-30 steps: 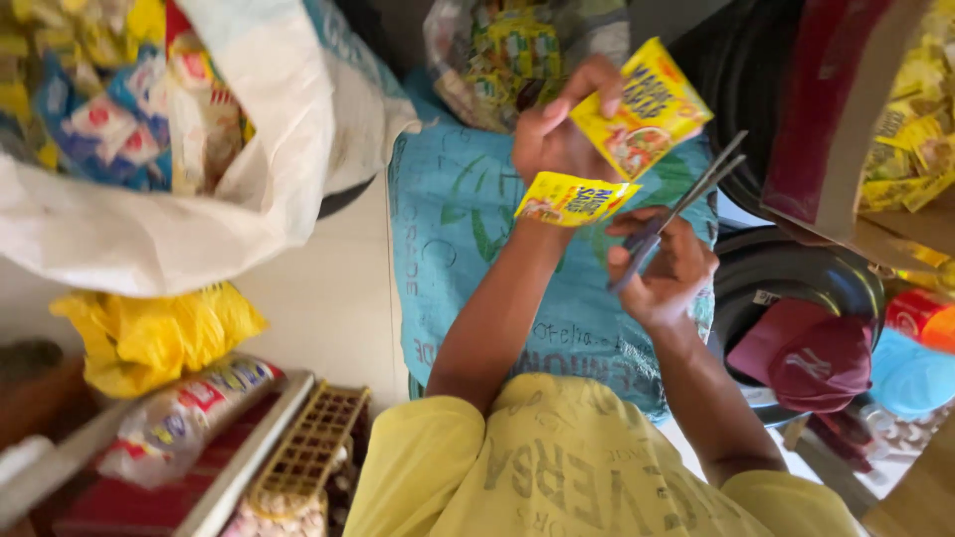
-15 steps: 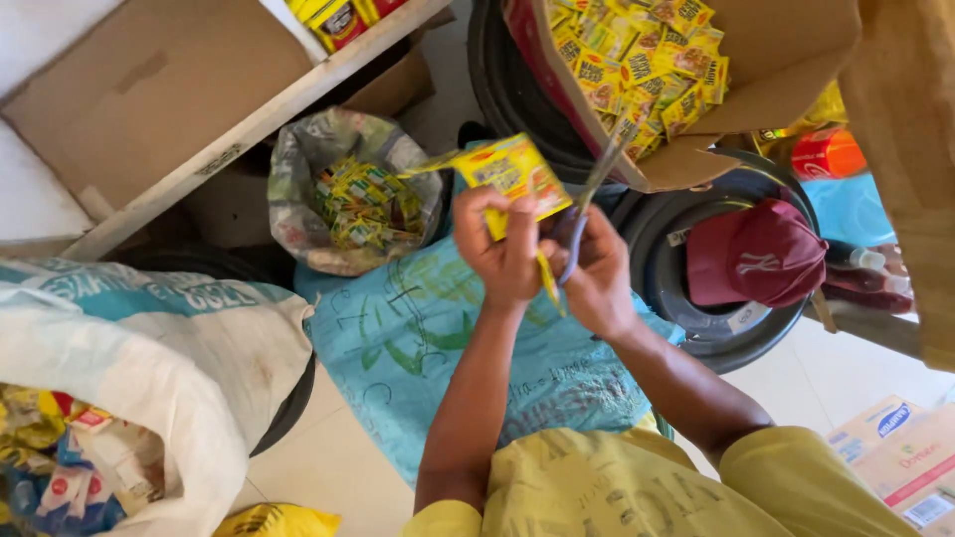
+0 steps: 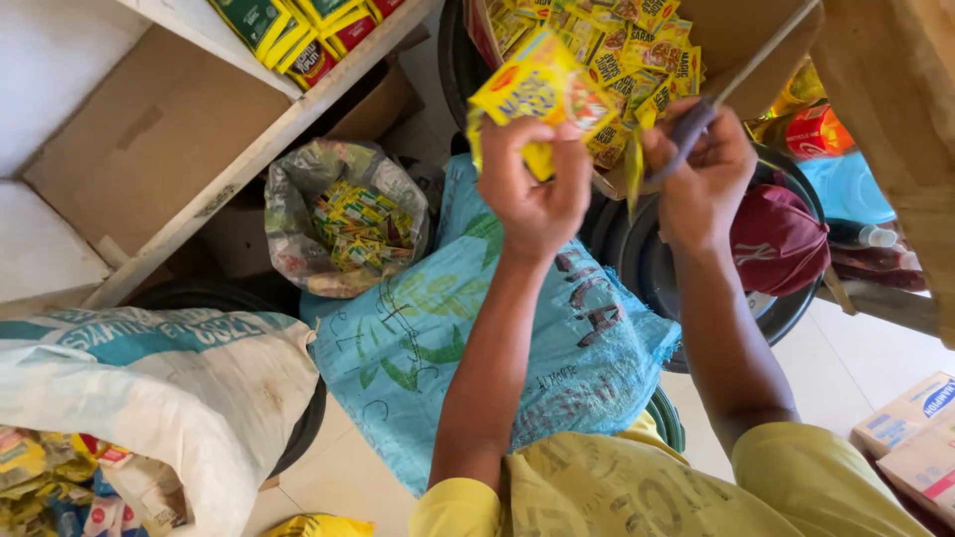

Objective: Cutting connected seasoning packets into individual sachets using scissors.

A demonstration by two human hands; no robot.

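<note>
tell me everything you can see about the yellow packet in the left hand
The yellow foil-like sachet is flat and glossy, with red and blue print. It is held up, tilted, its lower edge pinched in the left hand, in front of a cardboard box of similar sachets. The right hand grips scissors beside it.

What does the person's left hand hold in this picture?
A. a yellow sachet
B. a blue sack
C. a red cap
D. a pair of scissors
A: the left hand pinches a yellow sachet raised in front of the box of sachets, while the scissors are in the right hand.
</note>
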